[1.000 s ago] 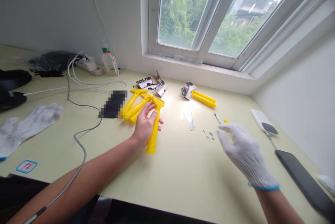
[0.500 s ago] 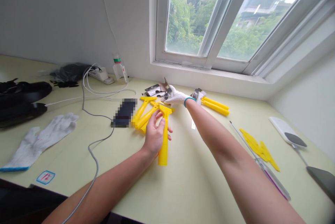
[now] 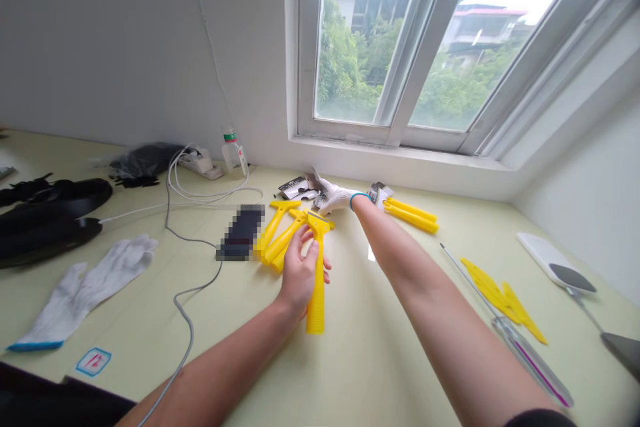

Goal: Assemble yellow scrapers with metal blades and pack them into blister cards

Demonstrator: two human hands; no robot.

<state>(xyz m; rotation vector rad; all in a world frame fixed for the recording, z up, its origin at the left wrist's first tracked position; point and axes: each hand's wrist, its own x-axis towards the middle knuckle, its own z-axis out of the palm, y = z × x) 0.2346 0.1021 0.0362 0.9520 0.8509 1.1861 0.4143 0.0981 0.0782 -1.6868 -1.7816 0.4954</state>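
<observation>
My bare left hand (image 3: 300, 270) is closed around the handle of a yellow scraper (image 3: 316, 294), its wide head pointing away from me. Just left of that head, several more yellow scrapers (image 3: 281, 242) lie fanned out on the table. At the back, my right hand (image 3: 336, 196), in a white knit glove with a blue cuff, grips a small black-and-silver packet (image 3: 319, 199); its contents are too small to make out. Beside it on the left rests another black-and-white packet (image 3: 295, 188). Part of the right hand's grip is hidden by the glove.
A blurred dark phone (image 3: 242, 234) lies left of the scrapers. Further left are a white glove (image 3: 90, 287), cables, a power strip (image 3: 200, 162) and a bottle (image 3: 235, 155). On the right are yellow handles (image 3: 413, 214), a screwdriver (image 3: 530, 360) and flat yellow pieces (image 3: 493, 290).
The camera has tilted up slightly, so the whole scene sits lower in view. Both hands keep their holds; the packet in my right hand has shifted only slightly.
</observation>
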